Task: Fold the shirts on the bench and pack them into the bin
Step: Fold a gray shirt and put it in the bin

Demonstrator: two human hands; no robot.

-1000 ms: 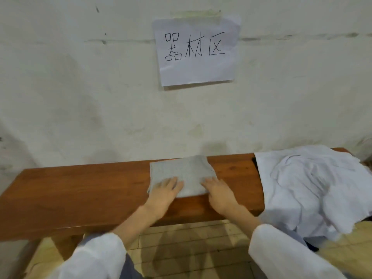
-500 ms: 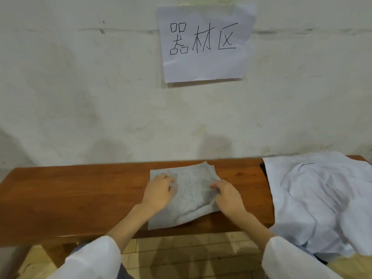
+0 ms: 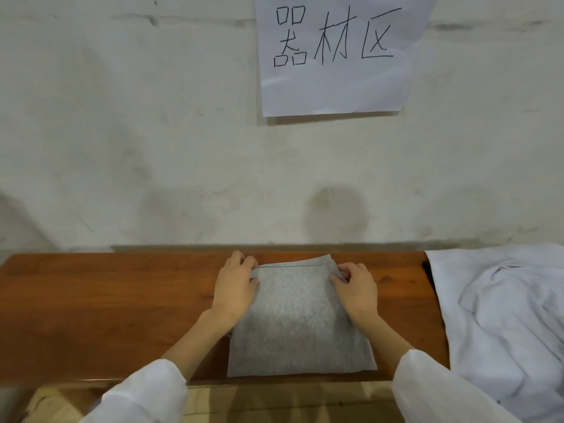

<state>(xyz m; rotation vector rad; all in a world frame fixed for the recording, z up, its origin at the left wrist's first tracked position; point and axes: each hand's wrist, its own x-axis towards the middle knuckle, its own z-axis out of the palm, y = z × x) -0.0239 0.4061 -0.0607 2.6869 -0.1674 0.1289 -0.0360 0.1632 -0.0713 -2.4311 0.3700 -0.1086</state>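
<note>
Bench holds grey shirt, far corners seemingly pinched by left grip, right grip.

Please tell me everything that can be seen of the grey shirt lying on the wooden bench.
The grey shirt looks like a soft, heathered knit, folded into a flat, roughly square packet; stacked layer edges show at its far side. It lies near the middle of the wooden bench, its near edge close to the bench's front edge. The left hand pinches its far left corner, the right hand its far right corner. It lies apart from the white shirt on the right.
</note>
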